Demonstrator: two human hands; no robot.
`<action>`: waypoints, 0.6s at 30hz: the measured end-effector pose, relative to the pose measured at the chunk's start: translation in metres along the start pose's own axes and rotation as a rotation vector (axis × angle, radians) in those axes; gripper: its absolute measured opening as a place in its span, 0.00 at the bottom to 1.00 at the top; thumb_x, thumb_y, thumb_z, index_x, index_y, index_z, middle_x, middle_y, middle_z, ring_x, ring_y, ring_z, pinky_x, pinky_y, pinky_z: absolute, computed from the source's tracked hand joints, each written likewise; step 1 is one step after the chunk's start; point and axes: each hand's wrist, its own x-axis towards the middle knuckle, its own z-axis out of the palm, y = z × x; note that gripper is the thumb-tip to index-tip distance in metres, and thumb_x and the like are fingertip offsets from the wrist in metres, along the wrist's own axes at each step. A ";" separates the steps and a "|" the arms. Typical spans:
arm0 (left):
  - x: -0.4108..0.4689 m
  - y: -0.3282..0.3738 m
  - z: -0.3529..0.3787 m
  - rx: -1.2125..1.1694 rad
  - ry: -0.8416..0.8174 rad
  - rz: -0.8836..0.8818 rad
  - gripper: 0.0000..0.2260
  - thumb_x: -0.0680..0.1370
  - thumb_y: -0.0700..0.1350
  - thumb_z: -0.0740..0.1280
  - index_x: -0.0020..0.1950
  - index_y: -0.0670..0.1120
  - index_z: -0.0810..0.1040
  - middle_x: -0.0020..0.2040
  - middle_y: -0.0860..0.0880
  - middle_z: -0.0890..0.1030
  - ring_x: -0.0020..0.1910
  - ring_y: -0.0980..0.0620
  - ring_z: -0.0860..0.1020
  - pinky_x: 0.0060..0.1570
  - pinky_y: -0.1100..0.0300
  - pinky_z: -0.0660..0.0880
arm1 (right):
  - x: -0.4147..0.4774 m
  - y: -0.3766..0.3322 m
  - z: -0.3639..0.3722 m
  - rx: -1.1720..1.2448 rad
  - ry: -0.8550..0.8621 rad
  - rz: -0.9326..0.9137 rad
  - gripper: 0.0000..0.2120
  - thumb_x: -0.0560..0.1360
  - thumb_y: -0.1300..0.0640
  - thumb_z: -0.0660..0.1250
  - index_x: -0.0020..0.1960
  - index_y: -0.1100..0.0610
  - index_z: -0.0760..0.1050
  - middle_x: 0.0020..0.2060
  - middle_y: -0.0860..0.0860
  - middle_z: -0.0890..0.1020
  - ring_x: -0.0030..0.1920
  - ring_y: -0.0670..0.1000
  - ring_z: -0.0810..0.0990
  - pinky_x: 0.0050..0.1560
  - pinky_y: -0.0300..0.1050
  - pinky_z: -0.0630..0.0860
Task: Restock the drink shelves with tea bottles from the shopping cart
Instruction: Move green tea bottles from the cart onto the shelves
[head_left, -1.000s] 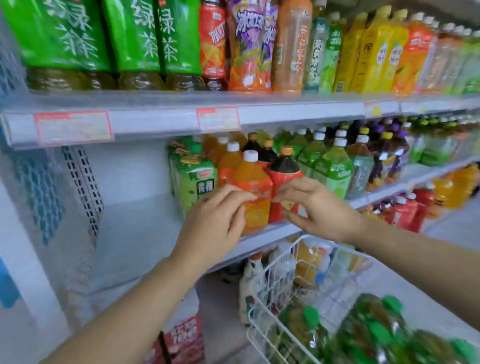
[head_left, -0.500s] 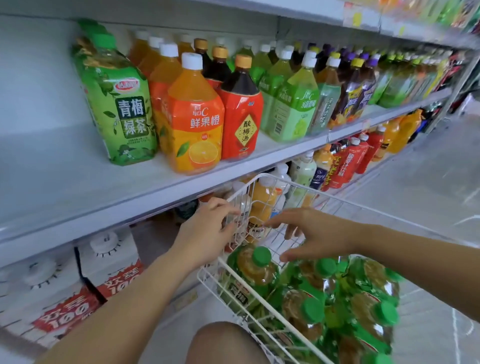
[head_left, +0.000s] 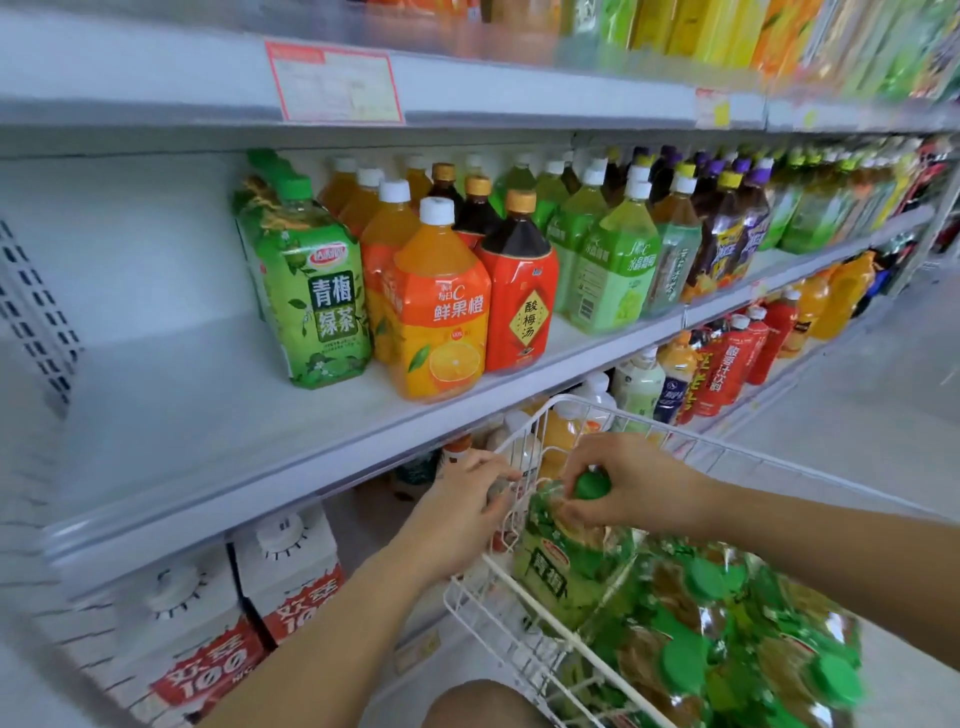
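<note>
Tea bottle (head_left: 566, 566), green-labelled and green-capped, sits at the front corner of the shopping cart (head_left: 727, 453), with other green-capped bottles (head_left: 727, 649) packed behind it. The right hand (head_left: 636, 486) is closed around its neck at the cap, fingers curled. The left hand (head_left: 460, 501) curls its fingers on the cart's wire rim just beside it, apparently steadying the cart. Above, the middle shelf (head_left: 182, 415) carries a row of matching green tea bottles (head_left: 311, 306) next to orange juice bottles (head_left: 441, 312), with bare shelf to their left. Step in hand, as judged: drawing one bottle out of the cart. The next move calls for a straight lift clear of the wire rim, then upright placement on the bare shelf beside the matching row, label outward. A neck-only grip may let a full bottle swing.
</note>
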 end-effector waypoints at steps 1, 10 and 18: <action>-0.001 0.002 -0.004 -0.052 -0.022 -0.022 0.15 0.80 0.51 0.60 0.67 0.51 0.71 0.65 0.56 0.68 0.62 0.59 0.69 0.60 0.64 0.65 | 0.000 -0.007 -0.013 0.011 0.023 -0.025 0.03 0.69 0.57 0.74 0.40 0.55 0.80 0.38 0.45 0.79 0.40 0.40 0.76 0.38 0.29 0.70; -0.043 0.047 -0.083 -0.543 0.129 0.187 0.45 0.62 0.60 0.76 0.72 0.67 0.53 0.68 0.66 0.68 0.68 0.65 0.67 0.66 0.59 0.66 | 0.027 -0.110 -0.101 0.327 0.140 -0.301 0.07 0.68 0.67 0.73 0.43 0.59 0.80 0.30 0.46 0.80 0.28 0.40 0.75 0.31 0.31 0.71; -0.088 0.019 -0.126 -0.454 0.701 0.180 0.39 0.63 0.44 0.80 0.61 0.73 0.63 0.59 0.68 0.74 0.59 0.66 0.75 0.57 0.70 0.71 | 0.083 -0.146 -0.080 0.420 0.376 -0.500 0.17 0.66 0.45 0.73 0.52 0.48 0.78 0.43 0.48 0.80 0.44 0.50 0.79 0.49 0.43 0.76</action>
